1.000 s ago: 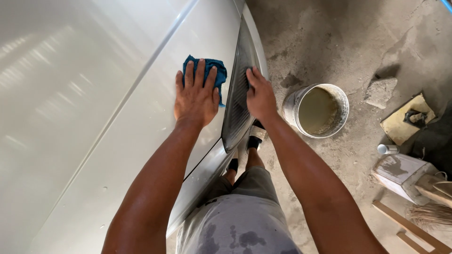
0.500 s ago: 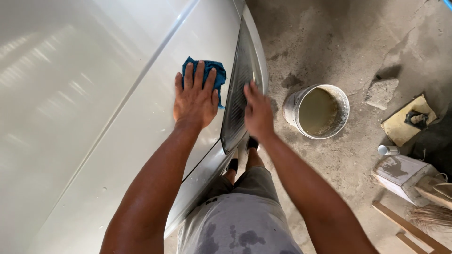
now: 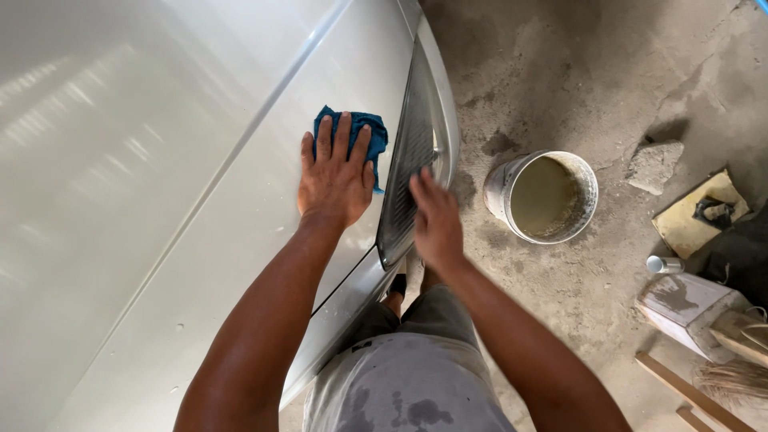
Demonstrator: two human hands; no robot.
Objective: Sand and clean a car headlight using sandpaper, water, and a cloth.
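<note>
While the left hand [image 3: 334, 180] presses spread fingers on the blue cloth [image 3: 356, 136] at upper centre, wiping the white car panel [image 3: 200, 184], the right hand [image 3: 436, 220], open and blurred, rests at the headlight [image 3: 408, 168], likely wiped next.

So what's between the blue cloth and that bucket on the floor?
In the head view, the car's dark headlight lies between the blue cloth and the bucket, then bare concrete floor.

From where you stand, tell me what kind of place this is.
Probably a rough garage or workshop where a car is cleaned. The left hand presses a blue cloth on a white car's body, the right hand is at its headlight, and a bucket of murky water stands on the stained concrete floor.
</note>
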